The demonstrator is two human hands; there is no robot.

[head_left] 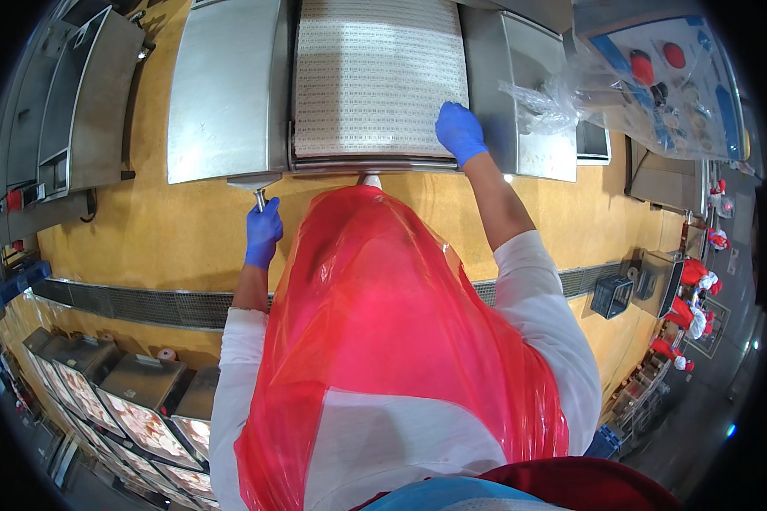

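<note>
My left hand (264,232), in a blue glove, is closed round the metal handle of a scraper (254,181). Its wide, flat blade sits by the lower edge of the left steel side panel (226,102). My right hand (460,132), gloved in blue too, is at the near right edge of a white conveyor belt (379,81). Its fingers are curled in, and whatever they may hold is hidden. A red plastic apron (383,298) covers my front, over white sleeves.
Another steel panel (520,102) flanks the belt on the right, with a clear plastic-wrapped control box (669,81) beside it. A floor drain grate (170,307) crosses the yellow floor behind me. Stacked trays of pale pink pieces (149,422) stand lower left. Several people in red work far right.
</note>
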